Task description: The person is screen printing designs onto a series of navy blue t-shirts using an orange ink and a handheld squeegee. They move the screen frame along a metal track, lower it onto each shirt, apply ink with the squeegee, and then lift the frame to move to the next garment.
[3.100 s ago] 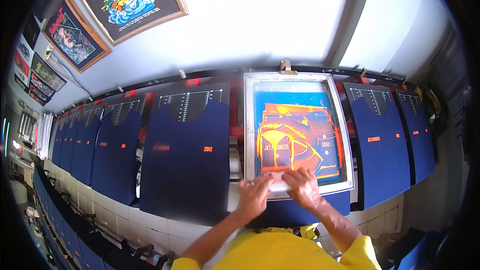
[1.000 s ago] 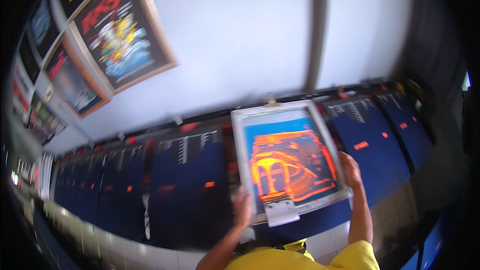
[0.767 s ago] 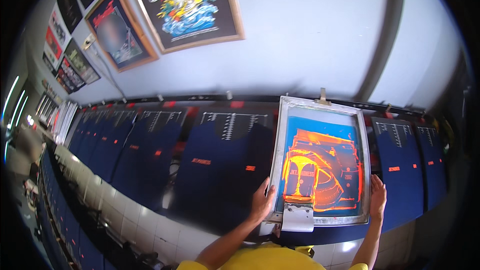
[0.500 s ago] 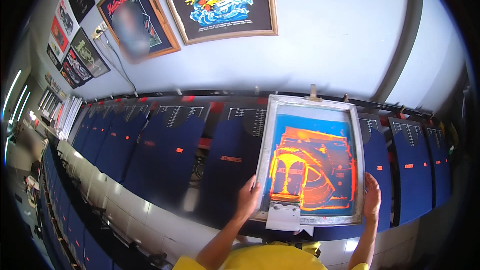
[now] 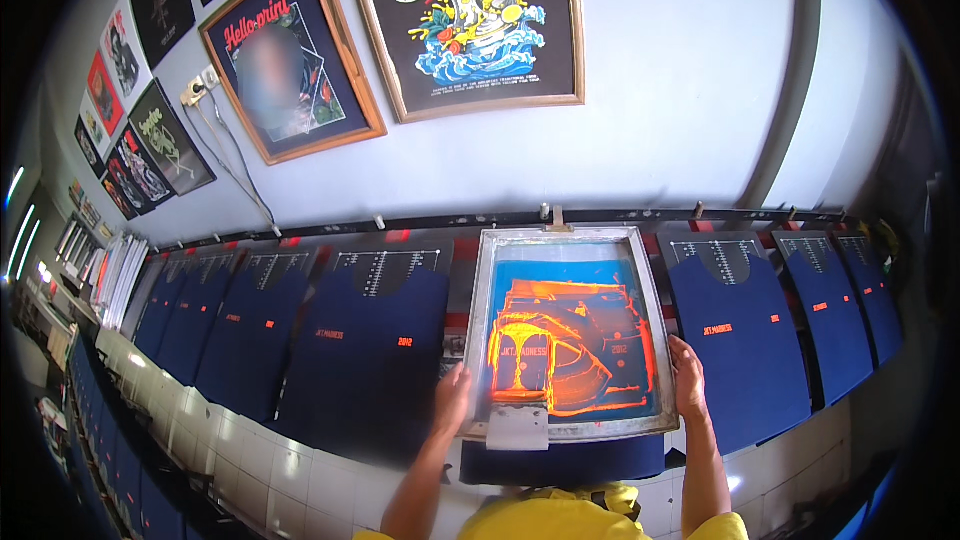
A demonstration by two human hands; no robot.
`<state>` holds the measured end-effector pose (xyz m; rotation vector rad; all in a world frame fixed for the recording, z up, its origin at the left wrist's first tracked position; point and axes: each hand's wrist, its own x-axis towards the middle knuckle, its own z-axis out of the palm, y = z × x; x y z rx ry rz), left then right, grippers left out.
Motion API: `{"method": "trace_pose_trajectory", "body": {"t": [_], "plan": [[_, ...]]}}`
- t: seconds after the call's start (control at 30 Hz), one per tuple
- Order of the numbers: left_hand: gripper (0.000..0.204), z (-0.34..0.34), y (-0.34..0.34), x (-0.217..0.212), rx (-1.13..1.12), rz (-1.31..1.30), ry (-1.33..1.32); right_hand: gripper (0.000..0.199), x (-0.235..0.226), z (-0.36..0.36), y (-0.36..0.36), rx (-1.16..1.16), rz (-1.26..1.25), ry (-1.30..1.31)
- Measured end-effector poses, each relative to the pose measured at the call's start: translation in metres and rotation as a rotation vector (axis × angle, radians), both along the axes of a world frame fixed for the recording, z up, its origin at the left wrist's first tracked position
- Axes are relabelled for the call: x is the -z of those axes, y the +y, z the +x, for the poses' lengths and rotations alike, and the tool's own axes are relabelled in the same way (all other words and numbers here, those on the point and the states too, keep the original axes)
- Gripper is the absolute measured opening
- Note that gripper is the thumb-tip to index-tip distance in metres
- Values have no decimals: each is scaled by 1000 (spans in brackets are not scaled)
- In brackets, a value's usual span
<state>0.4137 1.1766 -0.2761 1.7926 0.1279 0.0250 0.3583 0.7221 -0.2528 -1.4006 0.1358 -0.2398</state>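
So the printing screen [image 5: 568,332] is lying flat over a navy shirt [image 5: 560,460] on the long tabletop [image 5: 300,460], metal frame around a blue mesh with an orange design showing through, and its far edge sits against the black rail [image 5: 450,220] that runs along the wall. A squeegee [image 5: 518,427] rests at the near edge of the screen, its pale handle sticking out over the frame. The left hand [image 5: 452,400] grips the frame's near left corner, fingers curled over the edge, forearm coming up from the bottom of the view at a slight angle. The right hand [image 5: 688,378] is wrapped around the right side rail of the frame, thumb side up, with that forearm running almost straight up from below. Both are clamped on the frame, neither one touching the squeegee. Either side of the screen there's a whole row of navy shirts [image 5: 375,345] laid out flat along the tabletop, each with small orange prints on the chest. Up on the wall hang framed posters [image 5: 470,25], and a white cable [image 5: 235,165] drops down from a socket near them.
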Motion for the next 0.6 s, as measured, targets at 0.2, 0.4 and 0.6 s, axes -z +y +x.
{"method": "trace_pose_trajectory", "body": {"t": [0.2, 0.4, 0.6], "plan": [[64, 7, 2, 1, 16, 9, 19, 66, 3, 0, -1, 36, 12, -3], [60, 4, -2, 18, 11, 48, -24, 65, 18, 7, -7, 49, 39, -15], [59, 2, 4, 25, -11, -25, -45, 76, 8, 5, 4, 30, 13, -1]]}}
